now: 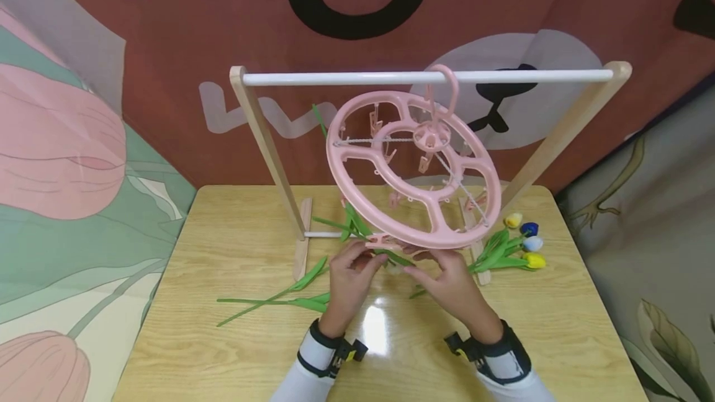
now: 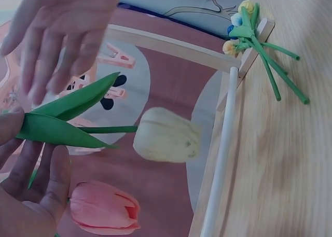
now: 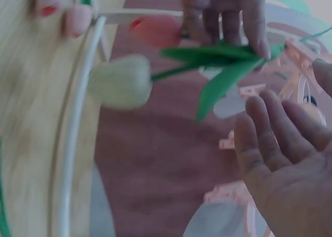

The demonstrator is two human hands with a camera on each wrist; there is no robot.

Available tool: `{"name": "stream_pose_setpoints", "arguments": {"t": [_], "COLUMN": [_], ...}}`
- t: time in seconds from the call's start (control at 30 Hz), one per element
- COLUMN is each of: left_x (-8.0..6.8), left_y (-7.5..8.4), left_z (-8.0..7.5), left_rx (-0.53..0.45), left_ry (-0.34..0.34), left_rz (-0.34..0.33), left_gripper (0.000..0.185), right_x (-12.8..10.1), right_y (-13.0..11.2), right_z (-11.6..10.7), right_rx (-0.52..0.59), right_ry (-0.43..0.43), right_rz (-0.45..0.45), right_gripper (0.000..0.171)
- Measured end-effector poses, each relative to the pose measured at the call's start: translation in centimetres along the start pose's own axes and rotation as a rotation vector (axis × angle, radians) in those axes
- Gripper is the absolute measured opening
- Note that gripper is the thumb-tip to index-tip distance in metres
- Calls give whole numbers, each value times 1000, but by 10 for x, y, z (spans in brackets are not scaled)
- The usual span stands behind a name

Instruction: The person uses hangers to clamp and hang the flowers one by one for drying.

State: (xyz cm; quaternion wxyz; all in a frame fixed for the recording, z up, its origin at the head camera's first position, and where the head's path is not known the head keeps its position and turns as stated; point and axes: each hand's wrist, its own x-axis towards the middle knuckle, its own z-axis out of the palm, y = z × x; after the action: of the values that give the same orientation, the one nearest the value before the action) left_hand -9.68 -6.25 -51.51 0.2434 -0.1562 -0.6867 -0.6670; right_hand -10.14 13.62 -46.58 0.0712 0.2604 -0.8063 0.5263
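Note:
A white tulip [image 2: 166, 136] hangs head down below the round pink clip hanger [image 1: 357, 186]. My left hand [image 1: 350, 275] pinches its green stem and leaves [image 3: 228, 86] between thumb and fingers, close under the hanger's front rim. A pink tulip [image 2: 104, 208] hangs beside the white one, partly behind my left fingers. My right hand [image 1: 455, 287] is apart from the stem, its fingers extended and slightly bent, as the right wrist view shows. Pink clothespins [image 3: 228, 193] dangle around the hanger.
The hanger hooks over the white rod [image 1: 346, 79] of a wooden stand. Several tulips in yellow, blue and white [image 1: 530, 244] lie at the right of the table [image 1: 234, 352]. Green tulip stems [image 1: 262, 301] lie at the left. A lower white bar [image 2: 223, 143] joins the stand's feet.

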Motion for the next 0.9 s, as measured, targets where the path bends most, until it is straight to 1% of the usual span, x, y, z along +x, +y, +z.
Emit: {"name": "stream_pose_setpoints", "arguments": {"t": [0.1, 0.17, 0.2, 0.27, 0.3, 0.33, 0.4, 0.43, 0.47, 0.5, 0.53, 0.57, 0.63, 0.7, 0.77, 0.83, 0.9], "left_x": [-1, -2, -2, -3, -3, -3, -3, -3, -3, -3, -4, -4, -4, -4, -5, -5, -5], "left_y": [-3, -4, -4, -4, -3, -3, -2, -2, -2, -2, -3, -3, -4, -4, -4, -3, -2], "left_z": [-3, -5, -6, -7, -8, -8, -10, -10, -11, -11, -12, -12, -12, -13, -14, -16, -18], "left_rx": [-24, -30, -24, -17, -13, -9, -6, -7, -8, -14, -20, -28, -46, -71, -82, -87, -96], "left_ry": [1, 2, 4, 5, 8, 10, 13, 12, 13, 13, 13, 13, 14, 14, 18, 22, 24], "left_rz": [3, -1, -1, -8, -11, -15, -22, -22, -24, -25, -27, -29, -32, -35, -44, -53, -66], "left_gripper": [18, 18, 17, 17, 17, 17, 16, 17, 16, 17, 16, 16, 17, 19, 20, 20, 21], "right_x": [-11, -19, -22, -25, -24, -22, -15, -11, -6, -2, 2, 6, 11, 14, 13, 10, 8], "right_y": [6, 8, 8, 8, 7, 6, 4, 2, 1, 1, 1, 2, 5, 8, 11, 11, 11], "right_z": [-10, -20, -25, -35, -41, -45, -54, -60, -65, -70, -75, -80, -88, -94, -97, -98, -99], "right_rx": [-64, -81, -83, -74, -77, -89, -148, -192, -248, -315, -376, -431, -513, -553, -574, -583, -593], "right_ry": [-42, -31, 0, 103, 175, 256, 419, 475, 511, 523, 511, 475, 377, 291, 234, 201, 186], "right_rz": [-27, -72, -116, -217, -269, -321, -392, -405, -402, -393, -378, -364, -342, -318, -295, -284, -290], "right_gripper": [33, 28, 21, 15, 14, 16, 33, 38, 44, 50, 55, 58, 59, 56, 53, 50, 49]}}
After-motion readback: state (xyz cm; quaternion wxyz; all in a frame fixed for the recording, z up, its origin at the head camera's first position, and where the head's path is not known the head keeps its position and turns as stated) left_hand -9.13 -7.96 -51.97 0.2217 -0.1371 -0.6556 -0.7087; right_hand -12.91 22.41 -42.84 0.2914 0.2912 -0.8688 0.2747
